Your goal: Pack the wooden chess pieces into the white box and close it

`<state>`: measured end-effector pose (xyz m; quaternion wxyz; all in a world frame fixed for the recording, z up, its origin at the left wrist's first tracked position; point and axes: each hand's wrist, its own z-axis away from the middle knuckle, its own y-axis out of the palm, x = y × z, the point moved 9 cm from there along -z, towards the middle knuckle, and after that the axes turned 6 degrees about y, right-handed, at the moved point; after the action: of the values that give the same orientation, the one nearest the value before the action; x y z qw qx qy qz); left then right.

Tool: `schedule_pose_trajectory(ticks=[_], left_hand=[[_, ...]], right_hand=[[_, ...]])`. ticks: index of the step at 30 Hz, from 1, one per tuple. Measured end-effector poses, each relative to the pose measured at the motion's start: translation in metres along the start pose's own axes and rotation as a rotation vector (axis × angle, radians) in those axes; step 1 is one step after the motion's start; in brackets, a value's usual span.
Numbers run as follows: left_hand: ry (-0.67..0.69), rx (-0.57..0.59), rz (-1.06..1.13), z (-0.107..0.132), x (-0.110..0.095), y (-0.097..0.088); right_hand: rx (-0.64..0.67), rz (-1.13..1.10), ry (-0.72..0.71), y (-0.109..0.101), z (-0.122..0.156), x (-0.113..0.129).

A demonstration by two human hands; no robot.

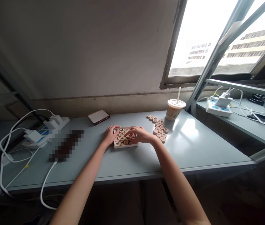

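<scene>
A small white box (126, 145) full of round wooden chess pieces (122, 137) with dark characters sits in the middle of the grey table (193, 147). My left hand (110, 134) rests on the box's left edge, fingers curled against it. My right hand (140, 134) lies over the box's right side, fingers bent down onto the pieces inside. Just right of that hand, several more round pieces (160, 129) lie loose on the table in rough rows.
A lidded drink cup with a straw (175, 109) stands behind the loose pieces. A flat white-and-red box (98, 117) lies at the back. A power strip with chargers and white cables (43, 129) fills the left side. Another power strip (218, 107) sits on the right-hand table.
</scene>
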<state>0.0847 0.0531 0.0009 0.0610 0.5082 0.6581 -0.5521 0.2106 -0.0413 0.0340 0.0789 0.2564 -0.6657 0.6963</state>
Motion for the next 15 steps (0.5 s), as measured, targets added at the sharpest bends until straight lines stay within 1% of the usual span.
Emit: schedule_pose_trajectory(ticks=[3, 5, 9, 15], left_hand=[[0.0, 0.003, -0.002, 0.0001, -0.0002, -0.0001], [-0.006, 0.013, -0.003, 0.0004, -0.0004, 0.0003], [-0.018, 0.029, -0.007, 0.0009, -0.0008, 0.0013], [-0.012, 0.028, -0.013, 0.0006, -0.0018, 0.0013]], right_hand=[[-0.046, -0.021, 0.058, -0.0065, 0.0013, -0.0067], [-0.061, 0.001, 0.068, -0.0086, 0.0018, -0.008], [-0.048, 0.041, 0.054, -0.0051, 0.0005, -0.0057], [-0.065, 0.048, 0.058, -0.0028, -0.001, -0.0044]])
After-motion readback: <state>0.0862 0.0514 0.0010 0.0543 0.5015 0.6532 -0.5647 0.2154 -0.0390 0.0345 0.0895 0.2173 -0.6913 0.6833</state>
